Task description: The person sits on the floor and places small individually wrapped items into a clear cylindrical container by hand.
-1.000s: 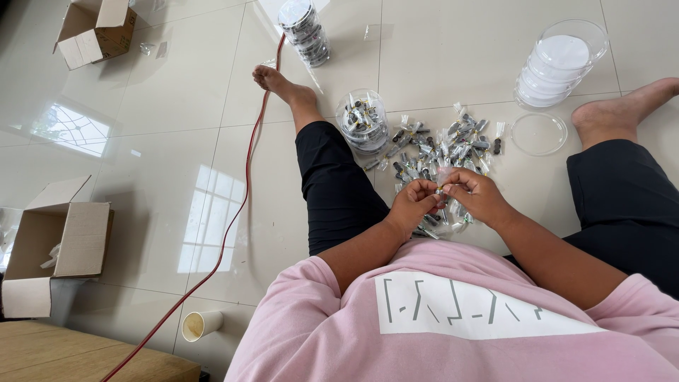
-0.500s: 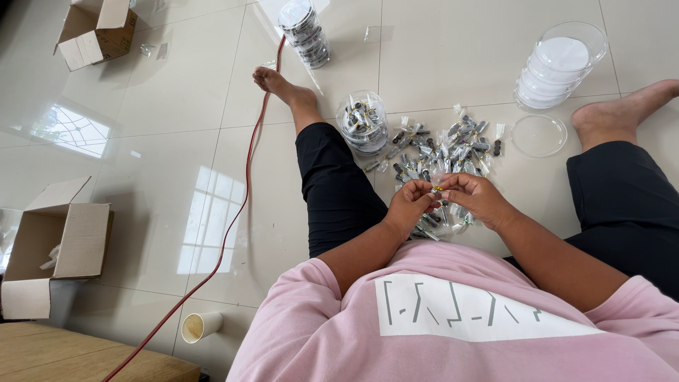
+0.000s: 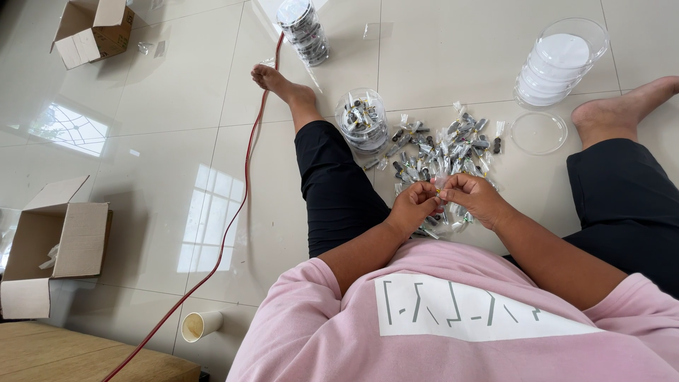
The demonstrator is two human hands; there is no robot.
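Sitting on the tiled floor point(image 3: 177, 141) with legs spread, the person pinches one small clear packet point(image 3: 440, 189) between both hands: the left hand point(image 3: 412, 207) and the right hand point(image 3: 479, 199) have fingertips closed on it, just above the heap of packets point(image 3: 442, 152) between the knees. A slip here could, I think, drop the piece into the heap, where it would be lost among look-alikes. An elbow swing might tip the filled clear jar point(image 3: 361, 120) just beside the left knee. The loose lid point(image 3: 539, 132) and the stack of lids point(image 3: 559, 62) sit near the right foot; the red cable point(image 3: 244, 191) runs along the left, with open tile beyond it.
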